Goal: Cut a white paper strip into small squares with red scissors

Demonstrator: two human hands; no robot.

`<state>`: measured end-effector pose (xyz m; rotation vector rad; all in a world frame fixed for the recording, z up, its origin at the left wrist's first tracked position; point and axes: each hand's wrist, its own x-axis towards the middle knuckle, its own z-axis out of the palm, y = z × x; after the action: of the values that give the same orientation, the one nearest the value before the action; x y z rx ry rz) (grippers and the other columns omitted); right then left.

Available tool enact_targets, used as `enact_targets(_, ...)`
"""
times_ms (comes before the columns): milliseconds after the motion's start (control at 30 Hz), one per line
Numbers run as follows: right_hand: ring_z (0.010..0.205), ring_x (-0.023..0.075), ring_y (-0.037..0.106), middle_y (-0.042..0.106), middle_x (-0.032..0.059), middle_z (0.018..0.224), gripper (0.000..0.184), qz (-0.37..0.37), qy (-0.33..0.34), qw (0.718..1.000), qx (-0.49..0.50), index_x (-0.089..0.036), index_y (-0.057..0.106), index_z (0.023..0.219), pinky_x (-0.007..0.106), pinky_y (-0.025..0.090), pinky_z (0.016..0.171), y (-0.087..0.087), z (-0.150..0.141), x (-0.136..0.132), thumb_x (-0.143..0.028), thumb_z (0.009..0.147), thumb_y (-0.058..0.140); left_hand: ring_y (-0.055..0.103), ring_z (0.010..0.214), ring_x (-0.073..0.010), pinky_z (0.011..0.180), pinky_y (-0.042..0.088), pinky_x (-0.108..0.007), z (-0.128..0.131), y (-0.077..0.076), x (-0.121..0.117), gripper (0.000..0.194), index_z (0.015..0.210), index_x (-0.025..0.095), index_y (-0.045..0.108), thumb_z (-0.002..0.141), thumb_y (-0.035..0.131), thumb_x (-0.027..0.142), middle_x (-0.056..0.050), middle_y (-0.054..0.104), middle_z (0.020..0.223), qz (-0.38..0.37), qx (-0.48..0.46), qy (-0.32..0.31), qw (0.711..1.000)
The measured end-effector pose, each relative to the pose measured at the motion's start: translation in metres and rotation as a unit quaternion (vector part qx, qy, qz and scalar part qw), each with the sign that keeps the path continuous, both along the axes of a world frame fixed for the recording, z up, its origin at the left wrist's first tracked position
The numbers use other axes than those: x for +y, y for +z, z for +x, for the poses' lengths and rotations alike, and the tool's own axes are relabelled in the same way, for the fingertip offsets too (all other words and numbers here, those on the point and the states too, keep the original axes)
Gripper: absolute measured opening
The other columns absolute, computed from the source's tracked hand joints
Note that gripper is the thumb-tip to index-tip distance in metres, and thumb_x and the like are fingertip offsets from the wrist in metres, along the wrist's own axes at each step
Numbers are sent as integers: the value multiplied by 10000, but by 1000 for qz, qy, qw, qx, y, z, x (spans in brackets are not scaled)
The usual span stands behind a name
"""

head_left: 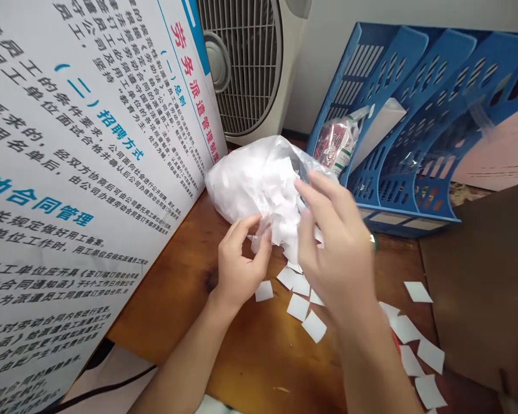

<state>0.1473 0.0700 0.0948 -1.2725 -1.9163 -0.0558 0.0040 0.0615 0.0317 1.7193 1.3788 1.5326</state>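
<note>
A clear plastic bag [237, 175] full of small white paper pieces [281, 187] lies on its side on the wooden table, its mouth facing me. My left hand [242, 261] pinches the near edge of the bag's mouth between thumb and fingers. On the other side of the opening is my right hand [339, 241], slightly blurred, with thumb and fingers apart. It is close to the paper and the bag's right edge; I cannot tell whether it touches them. Several square paper slips [299, 307] lie loose below the bag, partly hidden by my right hand.
More white slips [430, 355] are scattered at the right of the table [259, 356]. A blue file rack [401, 213] holding a plastic packet [336, 141] stands behind. A fan [250, 63] is at the back, a printed board [82, 172] leans at left, and a brown panel [479, 287] stands at right.
</note>
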Motion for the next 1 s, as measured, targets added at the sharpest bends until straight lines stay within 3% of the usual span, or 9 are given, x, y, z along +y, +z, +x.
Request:
enact_targets(133, 982, 158, 667, 695, 63, 1064, 253, -50, -51, 997, 2, -165, 678, 1084, 268, 510, 911, -20, 28, -100, -50, 873, 600, 597, 1106, -253, 962, 500, -413, -7, 9, -7, 494, 1313, 181, 540, 857, 714, 252, -115, 593, 1221, 36, 70, 74, 994)
enact_targets(233, 1019, 173, 653, 666, 93, 1157, 289, -128, -69, 989, -23, -159, 669, 1148, 288, 504, 896, -62, 42, -156, -87, 913, 517, 582, 1042, -254, 871, 516, -394, -18, 14, -29, 489, 1254, 189, 536, 808, 733, 230, -110, 548, 1186, 42, 86, 138, 986)
enact_targets(333, 1089, 233, 643, 665, 122, 1237, 395, -146, -62, 981, -108, -126, 636, 1238, 352, 527, 891, -96, 46, -180, -91, 872, 492, 612, 928, -222, 798, 533, -343, -28, 9, -60, 245, 1116, 232, 621, 879, 668, 191, -60, 605, 1032, -104, 207, 8, 973)
enact_targets(400, 1133, 269, 636, 666, 136, 1276, 459, -147, -32, 979, -140, -101, 616, 1276, 402, 533, 904, -101, 42, -180, -96, 842, 469, 603, 1084, -268, 894, 532, -396, -29, -1, -78, 357, 1289, 260, 586, 934, 613, 256, -94, 599, 1211, -183, 298, -89, 932)
enact_targets(500, 1124, 261, 640, 686, 114, 1239, 447, -125, -15, 988, -91, -153, 628, 1256, 424, 526, 934, -87, 39, -163, -76, 842, 476, 533, 1252, -322, 991, 498, -464, -17, -20, -96, 537, 1467, 260, 466, 947, 587, 318, -129, 532, 1407, -188, 358, -142, 904)
enact_targets(633, 1028, 294, 635, 664, 133, 1127, 411, -87, -218, 971, -37, -183, 637, 1250, 480, 528, 913, -74, 56, -124, -286, 858, 709, 429, 1385, -357, 1062, 432, -519, 13, -34, -97, 719, 1584, 220, 307, 949, 590, 400, -165, 410, 1565, -162, 382, -151, 897)
enact_targets(700, 1037, 313, 636, 645, 144, 1149, 535, -144, -229, 961, -51, -178, 602, 1341, 469, 552, 847, -79, 67, -105, -397, 865, 706, 383, 1426, -376, 1110, 377, -549, 29, -37, -91, 809, 1595, 209, 302, 905, 654, 443, -173, 357, 1607, -142, 389, -152, 897)
enact_targets(800, 1062, 277, 650, 667, 102, 1155, 380, -201, -192, 961, -7, -211, 644, 1287, 419, 557, 874, -85, 73, -90, -321, 924, 612, 343, 1458, -401, 1161, 287, -611, 47, -41, -80, 913, 1594, 216, 328, 829, 742, 493, -168, 316, 1639, -124, 411, -153, 890)
enact_targets(1000, 745, 169, 639, 707, 53, 1011, 425, -153, -294, 919, 216, -254, 674, 1256, 287, 527, 638, -62, 99, -89, -398, 857, 712, 347, 1449, -423, 1150, 273, -645, 59, -46, -64, 1009, 1587, 256, 359, 744, 800, 592, -136, 309, 1655, -112, 431, -166, 880)
